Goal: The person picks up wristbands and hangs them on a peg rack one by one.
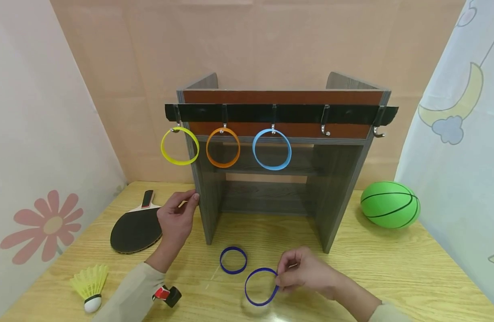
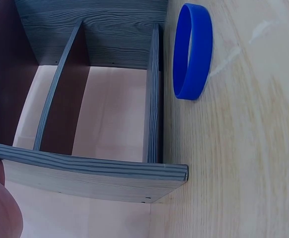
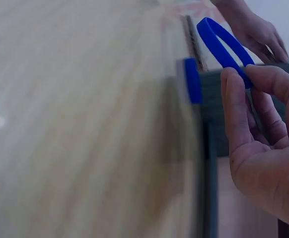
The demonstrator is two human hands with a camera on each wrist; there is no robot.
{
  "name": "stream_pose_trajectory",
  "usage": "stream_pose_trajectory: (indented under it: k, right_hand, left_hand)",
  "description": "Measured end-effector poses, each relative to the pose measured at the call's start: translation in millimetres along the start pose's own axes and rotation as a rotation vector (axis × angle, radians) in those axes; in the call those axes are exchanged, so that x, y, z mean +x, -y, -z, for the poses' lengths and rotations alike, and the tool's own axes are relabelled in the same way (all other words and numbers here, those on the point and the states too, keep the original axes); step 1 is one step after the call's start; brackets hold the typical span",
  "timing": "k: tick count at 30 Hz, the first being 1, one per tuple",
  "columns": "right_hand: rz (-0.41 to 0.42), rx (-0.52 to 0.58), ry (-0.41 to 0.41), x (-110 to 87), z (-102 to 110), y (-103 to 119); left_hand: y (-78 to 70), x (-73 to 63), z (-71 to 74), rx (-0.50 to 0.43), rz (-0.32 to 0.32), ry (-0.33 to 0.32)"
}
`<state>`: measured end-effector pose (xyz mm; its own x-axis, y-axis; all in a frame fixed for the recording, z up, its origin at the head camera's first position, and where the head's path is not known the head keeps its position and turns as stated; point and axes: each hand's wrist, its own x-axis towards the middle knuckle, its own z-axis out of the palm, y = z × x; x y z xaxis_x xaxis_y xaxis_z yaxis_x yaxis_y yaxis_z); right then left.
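1. Head view: the scene is seen from above and in front, facing forward and down, far enough back for the whole shelf unit (image 1: pixel 307 158), the left hand (image 1: pixel 176 219) and the right hand (image 1: pixel 305 270) to be included.
2. Left wrist view: the shelf unit's compartments are faced from close by, turned sideways, with the table (image 2: pixel 244 163) placed along the right.
3. Right wrist view: the partly blurred table is seen close up, also sideways; the right hand is shown large at right, the left hand beyond it.
4. Shared by all three: the loose blue ring (image 2: pixel 199 54) on the table.
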<state>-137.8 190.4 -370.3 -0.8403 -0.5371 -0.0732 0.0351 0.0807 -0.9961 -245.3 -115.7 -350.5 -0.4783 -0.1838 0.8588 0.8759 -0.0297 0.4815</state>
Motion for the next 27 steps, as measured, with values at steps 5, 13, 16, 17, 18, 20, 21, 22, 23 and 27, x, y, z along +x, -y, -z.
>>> stream_pose_trajectory:
  k: [5, 13, 16, 17, 18, 20, 21, 22, 23, 27]
  right_hand:
    - [0.066, 0.011, -0.048, -6.4, 17.4, 13.0]
    - [0.249, 0.0, -0.082, -11.6, 35.1, 31.2]
    - [0.308, 0.045, -0.076, -12.4, 38.9, 38.4]
    - [0.332, 0.069, -0.07, -12.5, 39.9, 41.1]
    - [0.357, 0.098, -0.06, -12.7, 40.9, 44.0]
    - [0.417, 0.153, -0.047, -13.0, 42.6, 50.4]
    - [0.447, 0.183, -0.043, -13.2, 43.1, 53.8]
    - [0.48, 0.212, -0.038, -13.5, 43.5, 57.2]
    - [0.512, 0.243, -0.033, -13.9, 43.8, 60.6]
    - [0.62, 0.349, -0.025, -15.7, 43.4, 73.4]
  left_hand:
    - [1.6, 0.1, 0.4, -0.018, -0.011, 0.0]
    - [-2.1, 0.7, -0.9, -0.01, -0.002, -0.003]
    - [-7.2, 1.6, -3.0, -0.014, 0.002, -0.001]
    - [-8.4, 1.8, -3.5, -0.015, 0.003, -0.001]
    - [-8.9, 1.9, -3.6, -0.015, 0.004, -0.001]
    - [-8.7, 1.6, -3.7, -0.003, 0.006, -0.001]
    - [-7.7, 1.5, -3.4, -0.002, 0.007, -0.001]
    - [-6.4, 1.0, -3.0, 0.002, 0.009, -0.002]
    - [-5.2, 0.5, -2.6, 0.006, 0.01, -0.003]
    - [-1.1, -0.8, -1.2, 0.004, 0.008, -0.003]
